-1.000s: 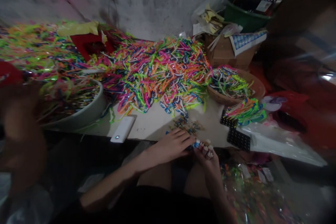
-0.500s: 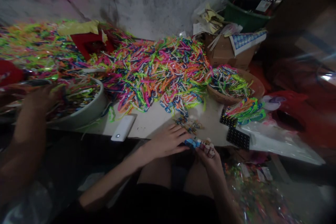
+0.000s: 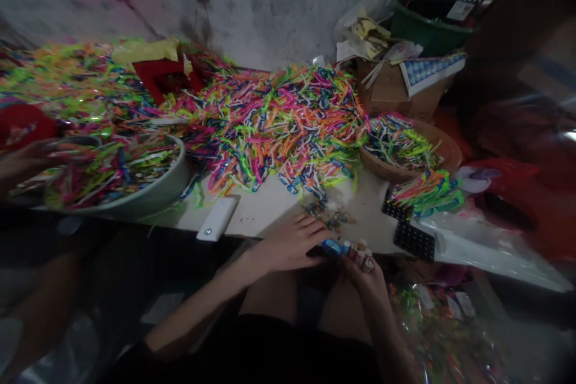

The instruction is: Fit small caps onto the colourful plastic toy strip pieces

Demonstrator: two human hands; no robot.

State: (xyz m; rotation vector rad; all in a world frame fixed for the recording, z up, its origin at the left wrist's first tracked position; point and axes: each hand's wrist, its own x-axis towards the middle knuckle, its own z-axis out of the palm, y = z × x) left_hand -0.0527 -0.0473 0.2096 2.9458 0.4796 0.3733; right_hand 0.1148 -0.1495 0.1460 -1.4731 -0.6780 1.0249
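My right hand (image 3: pixel 371 282) is closed around a cluster of small reddish, pale-ended pieces (image 3: pixel 361 255). A shiny blue piece (image 3: pixel 333 246) sticks out from it toward the left; its exact kind is too dim to tell. My left hand (image 3: pixel 299 243) rests at the table's front edge with its fingers stretched out and apart. Its index finger and thumb lie on either side of the blue piece's end. Beyond its fingertips is a scatter of tiny yellowish and blue parts (image 3: pixel 330 215) on the pale tabletop (image 3: pixel 256 216).
A large heap of bright plastic strips (image 3: pixel 279 126) covers the table's back. A full pale basin (image 3: pixel 180 171) stands left, beside a co-worker's hand (image 3: pixel 27 162). A white device (image 3: pixel 217 218) lies near the edge. Right are an orange-brown basin (image 3: pixel 450 150), black perforated trays (image 3: pixel 414 240) and a cardboard box (image 3: pixel 396 90).
The view has shifted slightly, moving the scene right. The co-worker's hand has drawn back left from the pale basin. My hands stay close together, with the cluster still in my right hand.
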